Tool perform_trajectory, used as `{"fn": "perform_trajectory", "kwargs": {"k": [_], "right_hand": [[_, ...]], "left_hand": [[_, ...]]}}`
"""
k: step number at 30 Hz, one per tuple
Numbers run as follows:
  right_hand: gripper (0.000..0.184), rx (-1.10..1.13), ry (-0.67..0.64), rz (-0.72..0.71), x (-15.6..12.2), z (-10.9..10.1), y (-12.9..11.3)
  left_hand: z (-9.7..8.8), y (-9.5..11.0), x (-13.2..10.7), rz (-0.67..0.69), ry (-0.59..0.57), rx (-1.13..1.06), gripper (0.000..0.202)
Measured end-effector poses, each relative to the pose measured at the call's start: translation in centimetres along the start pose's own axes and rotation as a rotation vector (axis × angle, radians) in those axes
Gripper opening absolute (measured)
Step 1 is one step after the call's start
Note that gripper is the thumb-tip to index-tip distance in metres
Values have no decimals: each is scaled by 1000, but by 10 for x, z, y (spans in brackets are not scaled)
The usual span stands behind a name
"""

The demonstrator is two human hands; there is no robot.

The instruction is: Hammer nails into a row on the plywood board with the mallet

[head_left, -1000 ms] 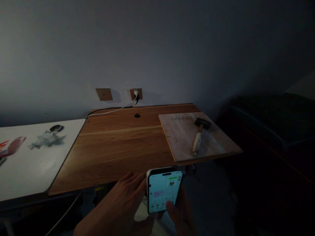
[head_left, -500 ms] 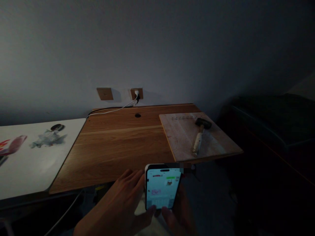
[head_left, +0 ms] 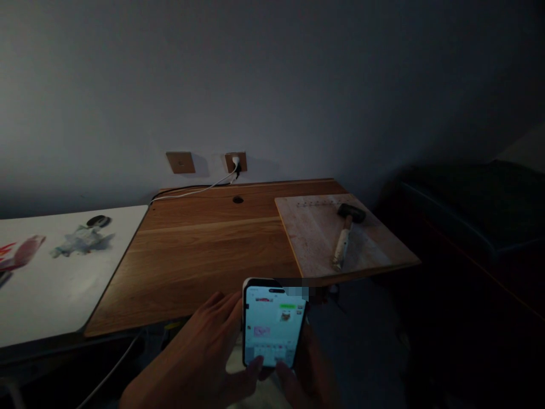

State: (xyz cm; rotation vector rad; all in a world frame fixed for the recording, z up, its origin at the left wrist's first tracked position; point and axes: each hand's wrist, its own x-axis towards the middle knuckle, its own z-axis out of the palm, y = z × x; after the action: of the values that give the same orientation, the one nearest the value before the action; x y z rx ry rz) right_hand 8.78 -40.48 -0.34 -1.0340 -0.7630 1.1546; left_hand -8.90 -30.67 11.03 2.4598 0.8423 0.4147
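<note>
A lit smartphone is held upright in front of the desk's near edge, between both my hands. My left hand wraps round its left side, thumb at the lower screen. My right hand cups the phone from below and behind on the right, with its thumb on the bottom of the screen. Beyond them lies a wooden desk. On its right end rests a pale wooden board with a mallet lying on it, black head away from me.
A white table with printed pictures adjoins the desk on the left. Two wall sockets hold a white plug with cables running left along the desk's back. Dark furniture fills the right. A cable hangs under the desk.
The phone and both hands have shifted a little to the left and slightly up; the screen content has changed. Nothing on the desk has moved.
</note>
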Motion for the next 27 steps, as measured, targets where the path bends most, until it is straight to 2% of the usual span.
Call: {"fn": "perform_trajectory", "kwargs": {"k": [3,7,10,17,21,23,25,27], "right_hand": [[57,-1,12,19,-1,-2,4],[68,-26,86,-30,-4,-3,11],[65,-24,87,-14,-4,-1,9],[44,-16,-33,84,3,3,-15],[54,14,-8,33,3,4,-12],[55,15,-13,14,2,5,-10],[53,19,-35,29,2,5,-12],[57,6,-19,72,2,4,-15]], "left_hand": [[-1,2,-1,-17,1,-6,61],[-3,5,-3,8,1,-4,78],[-4,5,-2,28,-17,3,87],[-1,6,4,16,13,19,76],[-3,6,1,8,10,-6,80],[-3,5,0,0,4,5,73],[-1,3,1,-9,-3,27,63],[3,1,4,5,-17,37,65]]}}
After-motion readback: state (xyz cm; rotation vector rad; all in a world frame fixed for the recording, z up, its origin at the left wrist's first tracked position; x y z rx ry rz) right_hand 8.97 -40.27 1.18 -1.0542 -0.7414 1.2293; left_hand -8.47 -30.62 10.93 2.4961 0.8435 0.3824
